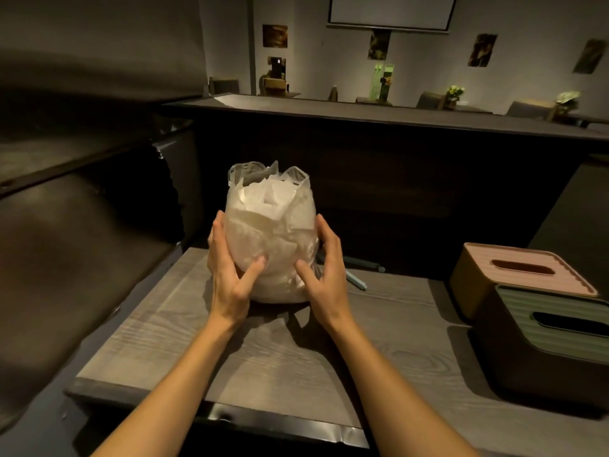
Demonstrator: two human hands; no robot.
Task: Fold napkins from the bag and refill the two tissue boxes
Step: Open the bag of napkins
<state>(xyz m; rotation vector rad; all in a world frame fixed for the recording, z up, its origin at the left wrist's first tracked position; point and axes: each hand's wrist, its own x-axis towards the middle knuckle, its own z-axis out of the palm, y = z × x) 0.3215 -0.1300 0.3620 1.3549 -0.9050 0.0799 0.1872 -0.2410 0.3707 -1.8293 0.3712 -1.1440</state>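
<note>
Between both hands' fingers: clear plastic bag of white napkins (270, 239), upright on grey wood-grain table (263, 357) | left hand (227, 275) and right hand (324, 275) curled round its sides | risk: soft bag slumps, spilling napkins | pink-lidded tissue box (520, 275) and green-lidded tissue box (553, 341) well right of the fingers.

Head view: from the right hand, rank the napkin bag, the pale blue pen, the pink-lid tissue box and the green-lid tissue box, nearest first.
From the right hand:
1. Napkin bag: held in it, centre of the table.
2. Pale blue pen: lying just right of that hand, partly hidden behind it.
3. Pink-lid tissue box and green-lid tissue box: both at the right table edge, too close to call.
</note>
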